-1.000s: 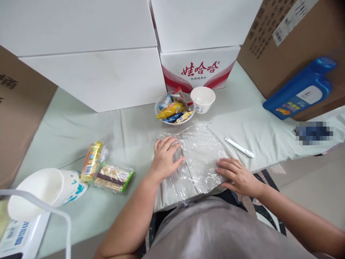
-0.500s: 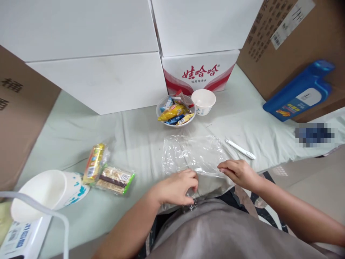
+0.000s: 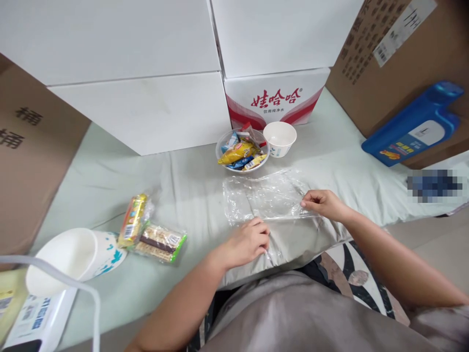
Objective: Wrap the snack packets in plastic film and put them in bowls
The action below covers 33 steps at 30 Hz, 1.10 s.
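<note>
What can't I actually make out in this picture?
In the head view:
- Whether the left hand grips the clear plastic: curled fingers hide it.
- The bottom of the bowl: snack packets cover it.
- The black object, bottom left: cut off by the edge.
- The blue patch, right: blurred into squares.

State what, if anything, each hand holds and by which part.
The right hand pinches the clear plastic at its near right corner. Left hand: cannot be told.

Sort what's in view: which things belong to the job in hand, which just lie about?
In use: left hand, right hand, clear plastic film.

Lying about: snack bowl, small paper cup, large paper cup, yellow pack, green-edged pack, blue bottle, printed carton.
</note>
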Tool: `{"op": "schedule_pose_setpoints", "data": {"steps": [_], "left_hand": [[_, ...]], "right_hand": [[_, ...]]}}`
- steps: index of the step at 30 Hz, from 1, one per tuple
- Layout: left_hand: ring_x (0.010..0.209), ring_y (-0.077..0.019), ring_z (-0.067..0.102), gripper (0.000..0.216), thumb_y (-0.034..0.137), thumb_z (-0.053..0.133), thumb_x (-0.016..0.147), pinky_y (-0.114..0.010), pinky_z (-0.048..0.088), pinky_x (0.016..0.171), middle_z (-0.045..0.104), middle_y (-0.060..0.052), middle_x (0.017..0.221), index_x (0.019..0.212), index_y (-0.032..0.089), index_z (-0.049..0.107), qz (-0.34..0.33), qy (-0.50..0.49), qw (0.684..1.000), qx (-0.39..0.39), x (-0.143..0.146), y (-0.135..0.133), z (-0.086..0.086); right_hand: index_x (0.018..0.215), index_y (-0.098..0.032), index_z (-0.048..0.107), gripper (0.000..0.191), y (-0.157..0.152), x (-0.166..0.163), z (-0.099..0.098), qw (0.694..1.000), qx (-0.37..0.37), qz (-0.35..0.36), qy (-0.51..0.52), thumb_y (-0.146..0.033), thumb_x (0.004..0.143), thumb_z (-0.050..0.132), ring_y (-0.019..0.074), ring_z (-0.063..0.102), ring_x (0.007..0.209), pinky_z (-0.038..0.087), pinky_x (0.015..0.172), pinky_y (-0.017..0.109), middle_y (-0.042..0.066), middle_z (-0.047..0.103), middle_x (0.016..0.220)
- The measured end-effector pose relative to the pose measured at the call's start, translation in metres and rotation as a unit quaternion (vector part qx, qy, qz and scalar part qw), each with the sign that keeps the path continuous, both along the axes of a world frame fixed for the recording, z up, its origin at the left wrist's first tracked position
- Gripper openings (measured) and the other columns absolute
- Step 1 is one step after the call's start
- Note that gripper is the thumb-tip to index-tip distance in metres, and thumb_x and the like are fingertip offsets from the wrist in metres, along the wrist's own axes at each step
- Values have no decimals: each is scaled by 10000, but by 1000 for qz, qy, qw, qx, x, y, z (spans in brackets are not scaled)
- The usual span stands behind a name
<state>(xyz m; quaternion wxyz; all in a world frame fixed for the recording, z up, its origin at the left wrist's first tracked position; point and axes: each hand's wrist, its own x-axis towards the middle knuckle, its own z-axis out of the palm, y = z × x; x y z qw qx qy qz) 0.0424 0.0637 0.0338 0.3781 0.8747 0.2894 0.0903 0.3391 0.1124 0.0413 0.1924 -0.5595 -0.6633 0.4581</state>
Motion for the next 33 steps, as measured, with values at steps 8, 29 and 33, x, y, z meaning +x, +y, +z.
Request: {"op": "schedule_pose_setpoints", "data": {"steps": [8,29,33], "left_hand": [[818,-189,698,241,427,510,934,-304,534,661,683,-51,911,868,208,436,218,-278,879,-320,-24,11,11],[710,-238,665,76,207,449,887,-314,442,647,673,-36,742,913,236,515,555,140,815,92,-45,38,-19],[699,-248,654,87,224,491,870,-326,452,644,659,-41,741,943,233,537,559,175,806,88,-52,37,-16]], "right_hand": [[835,-186,668,334,-8,24,4,986,-94,109,80,-497,733,735,173,628,792,496,733,320,31,672,826],[1104,-188,618,283,33,-81,-39,938,214,-112,-247,-335,915,468,247,669,856,493,743,345,103,722,970],[1114,-189,613,289,30,-83,-42,931,231,-108,-260,-345,911,479,246,673,840,493,699,335,105,720,1016]]}}
